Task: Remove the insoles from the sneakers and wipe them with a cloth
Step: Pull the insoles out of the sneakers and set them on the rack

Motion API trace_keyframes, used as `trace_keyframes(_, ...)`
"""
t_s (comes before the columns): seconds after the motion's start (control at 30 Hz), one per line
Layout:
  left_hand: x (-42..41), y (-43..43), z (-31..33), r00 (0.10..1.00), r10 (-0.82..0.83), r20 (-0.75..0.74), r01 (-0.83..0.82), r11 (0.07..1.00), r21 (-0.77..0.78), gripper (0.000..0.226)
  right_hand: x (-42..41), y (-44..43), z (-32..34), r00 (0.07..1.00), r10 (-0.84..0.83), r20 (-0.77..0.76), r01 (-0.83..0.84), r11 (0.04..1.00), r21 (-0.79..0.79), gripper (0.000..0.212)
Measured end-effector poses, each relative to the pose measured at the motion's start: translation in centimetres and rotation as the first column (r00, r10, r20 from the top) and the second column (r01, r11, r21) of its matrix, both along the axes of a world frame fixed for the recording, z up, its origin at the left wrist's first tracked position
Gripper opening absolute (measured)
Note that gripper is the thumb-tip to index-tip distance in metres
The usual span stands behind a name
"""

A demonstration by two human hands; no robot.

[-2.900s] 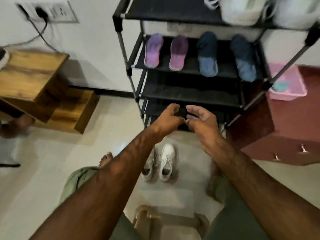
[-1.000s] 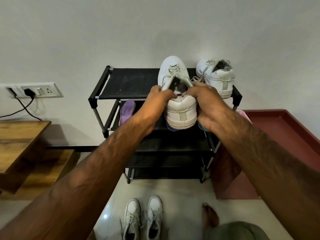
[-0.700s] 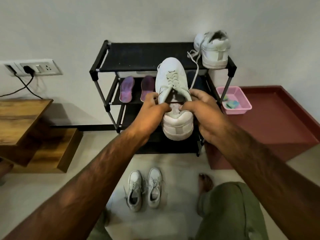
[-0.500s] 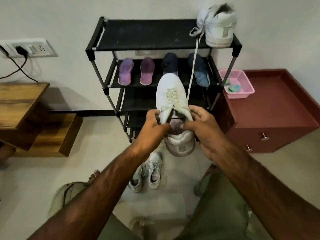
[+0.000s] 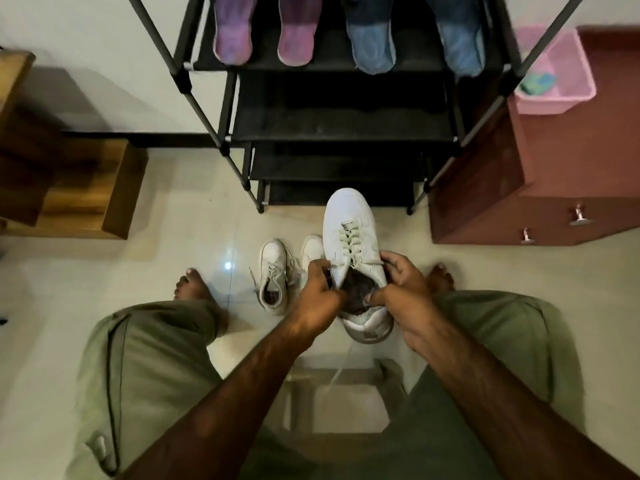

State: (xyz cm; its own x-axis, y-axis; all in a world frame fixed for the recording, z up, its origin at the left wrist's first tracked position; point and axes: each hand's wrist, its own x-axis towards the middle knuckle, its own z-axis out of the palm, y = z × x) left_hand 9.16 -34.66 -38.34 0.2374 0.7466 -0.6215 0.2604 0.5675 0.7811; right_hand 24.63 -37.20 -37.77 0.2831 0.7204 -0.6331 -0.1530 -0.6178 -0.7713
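Sneaker (image 5: 349,230) lowered toward lap; left hand (image 5: 317,296) and right hand (image 5: 403,289) pinching its collar edges.

White laced sneaker (image 5: 349,237), held aloft, toe away, dark insole (image 5: 356,293) inside, purple insoles (image 5: 232,32) beside blue insoles (image 5: 371,39) on shelf (image 5: 332,61)

The white lace-up sneaker (image 5: 349,233) is held between the left hand (image 5: 317,296) and right hand (image 5: 405,292), in front of the black metal shoe rack (image 5: 343,123). Just left of it, on the pale tiled floor (image 5: 173,209), stands a pair of small white sneakers (image 5: 273,268) (one partly hidden behind it). On a rack shelf lie flat purple insoles (image 5: 232,32), left, and flat blue insoles (image 5: 372,39), right. Right of the rack stands a dark red wooden cabinet (image 5: 554,161) with a pink plastic basket (image 5: 550,105) on top; maybe a cloth (image 5: 537,83) lies inside.
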Motion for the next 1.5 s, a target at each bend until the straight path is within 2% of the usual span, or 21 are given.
trace_keyframes(0.13, 0.6, 1.2, -4.3, 1.0, 0.002, -0.026, -0.004, 0.998, -0.065, 0.064, -0.1, 1.4, -3.8, 0.999, 0.005, 0.051, 0.001, 0.994, -0.108, 0.08)
trace_keyframes(0.23, 1.2, 2.5, -7.3, 0.999, -0.024, -0.047, 0.018, 0.991, -0.132, 0.07, 0.2, 2.7, -7.2, 0.996, -0.023, 0.083, 0.035, 0.989, -0.143, 0.072)
trace_keyframes(0.43, 2.8, 5.1, -12.4, 0.995, -0.075, -0.07, 0.057, 0.971, -0.233, 0.07, 1.5, 4.2, -13.5, 0.991, -0.071, 0.111, 0.094, 0.97, -0.224, 0.062)
trace_keyframes(0.63, 4.0, 6.8, -18.1, 0.991, -0.103, -0.081, 0.071, 0.943, -0.326, 0.072, 2.7, 5.7, -19.4, 0.987, -0.024, 0.16, 0.073, 0.949, -0.306, 0.058)
trace_keyframes(0.73, 4.3, 7.2, -20.9, 0.991, -0.09, -0.098, 0.048, 0.929, -0.368, 0.063, 2.6, 6.3, -21.8, 0.987, -0.048, 0.156, 0.096, 0.944, -0.315, 0.049)
trace_keyframes(0.97, 3.9, 7.2, -31.6, 0.975, -0.164, -0.147, 0.094, 0.914, -0.394, 0.074, 1.9, 7.6, -27.6, 0.984, -0.095, 0.152, 0.147, 0.913, -0.38, 0.061)
trace_keyframes(1.13, 4.8, 9.3, -31.7, 0.971, -0.199, -0.135, 0.131, 0.908, -0.397, 0.08, 2.1, 7.8, -30.6, 0.978, -0.147, 0.151, 0.194, 0.908, -0.371, 0.06)
trace_keyframes(1.23, 5.4, 10.3, -31.5, 0.958, -0.234, -0.165, 0.16, 0.916, -0.368, 0.062, 2.4, 8.0, -32.2, 0.982, -0.125, 0.143, 0.171, 0.911, -0.375, 0.062)
trace_keyframes(1.37, 6.1, 10.4, -32.2, 0.943, -0.261, -0.207, 0.156, 0.895, -0.417, 0.054, 2.9, 8.2, -33.6, 0.987, -0.055, 0.151, 0.113, 0.905, -0.411, 0.067)
trace_keyframes(1.5, 6.1, 10.5, -31.9, 0.91, -0.319, -0.264, 0.186, 0.885, -0.427, 0.061, 3.1, 7.7, -33.2, 0.988, 0.079, 0.13, -0.016, 0.903, -0.429, 0.074)
